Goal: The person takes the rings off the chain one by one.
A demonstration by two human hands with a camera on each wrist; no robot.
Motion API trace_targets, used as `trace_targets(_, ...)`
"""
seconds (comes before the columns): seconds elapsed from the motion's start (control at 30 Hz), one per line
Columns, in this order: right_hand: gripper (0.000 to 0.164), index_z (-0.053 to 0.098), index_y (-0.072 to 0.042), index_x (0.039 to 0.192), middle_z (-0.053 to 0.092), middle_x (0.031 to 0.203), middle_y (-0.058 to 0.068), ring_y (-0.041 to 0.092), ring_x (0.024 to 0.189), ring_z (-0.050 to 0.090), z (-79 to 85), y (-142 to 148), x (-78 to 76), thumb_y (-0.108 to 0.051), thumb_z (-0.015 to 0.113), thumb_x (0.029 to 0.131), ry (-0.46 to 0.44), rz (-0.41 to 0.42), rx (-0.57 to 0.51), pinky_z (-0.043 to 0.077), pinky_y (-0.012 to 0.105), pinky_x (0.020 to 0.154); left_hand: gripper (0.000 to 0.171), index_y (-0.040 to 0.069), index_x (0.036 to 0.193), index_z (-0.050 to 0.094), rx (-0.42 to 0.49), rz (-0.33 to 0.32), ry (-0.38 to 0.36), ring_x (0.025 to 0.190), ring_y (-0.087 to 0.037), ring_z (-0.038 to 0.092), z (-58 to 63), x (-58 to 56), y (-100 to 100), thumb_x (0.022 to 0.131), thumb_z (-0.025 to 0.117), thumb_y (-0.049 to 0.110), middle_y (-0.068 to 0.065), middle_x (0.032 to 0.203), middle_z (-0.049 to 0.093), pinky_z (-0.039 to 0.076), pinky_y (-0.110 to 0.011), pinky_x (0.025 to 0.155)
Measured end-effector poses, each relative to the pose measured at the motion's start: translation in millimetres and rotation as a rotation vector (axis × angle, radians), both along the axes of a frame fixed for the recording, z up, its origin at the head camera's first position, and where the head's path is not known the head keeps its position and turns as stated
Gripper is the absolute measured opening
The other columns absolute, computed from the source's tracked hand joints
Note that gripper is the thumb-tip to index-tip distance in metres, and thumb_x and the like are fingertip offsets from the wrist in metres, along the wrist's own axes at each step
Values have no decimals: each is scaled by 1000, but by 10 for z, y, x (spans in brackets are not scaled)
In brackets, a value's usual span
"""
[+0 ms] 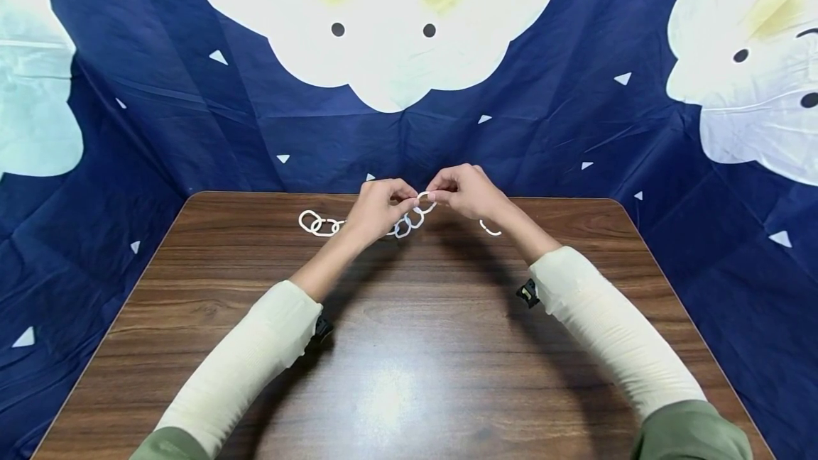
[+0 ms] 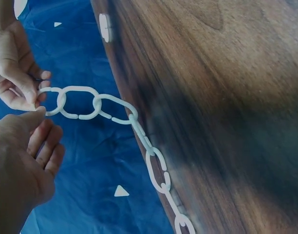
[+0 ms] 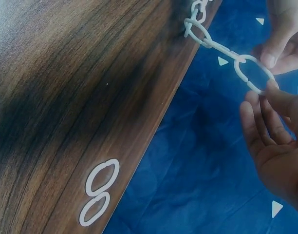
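Your green sleeves [image 1: 693, 431] reached over the table [image 1: 447, 318], left hand [image 1: 377, 208] and right hand [image 1: 471, 192] pinching the end link [image 2: 52, 89] of a white chain [image 2: 134, 118] by the far edge; two more links [image 3: 97, 196] lay rightward, near that edge.

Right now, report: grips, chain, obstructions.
Left grip and right grip pinch the end link. Chain trails down to the table. Two links lie apart, apparently not blocking.

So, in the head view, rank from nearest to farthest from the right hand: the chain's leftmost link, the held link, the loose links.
1. Held link: in the right hand.
2. Loose links: right side of the table.
3. Leftmost link: beyond the left hand.
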State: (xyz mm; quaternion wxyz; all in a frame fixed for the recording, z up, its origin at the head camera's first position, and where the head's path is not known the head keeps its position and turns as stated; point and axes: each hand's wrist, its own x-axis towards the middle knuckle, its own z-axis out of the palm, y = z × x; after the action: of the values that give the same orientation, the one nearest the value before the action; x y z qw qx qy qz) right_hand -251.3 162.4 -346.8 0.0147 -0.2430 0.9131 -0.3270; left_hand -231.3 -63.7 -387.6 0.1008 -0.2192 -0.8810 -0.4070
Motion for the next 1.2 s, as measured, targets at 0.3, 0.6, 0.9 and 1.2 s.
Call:
trace_targets(0.3,8,86,-10,107,84,93,5,8,75,65,2,20,-27,-17,82,104,11,-22,-14,50,24,72,10,5,103,85,15,13,-25,91,-20,81,-57,44,-32,101,86,14,-9,100,87,65,-38,84)
trace_targets(0.6,10,86,-10,109,85,94,7,12,79,72,15,15,-17,-18,81,105,8,-31,-23,52,24,74,12,8,99,85,-41,5,-45,78,-14,76,-117,76,-3,98,89,20,-5,90,86,57,-30,76)
trace_targets(0.9,12,84,-4,110,87,101,14,36,94,84,15,-3,0,-15,80,105,-46,-22,-76,56,18,73,20,12,95,86,-110,52,-65,83,-18,79,-167,49,52,94,93,31,-3,91,86,63,-41,82)
trace_targets(1.2,12,84,-4,110,87,100,14,36,94,84,-2,-19,-3,-14,80,106,-78,-24,-98,59,18,71,17,16,96,85,-169,106,-66,81,-18,76,-169,70,79,96,91,32,1,89,86,62,-45,78)
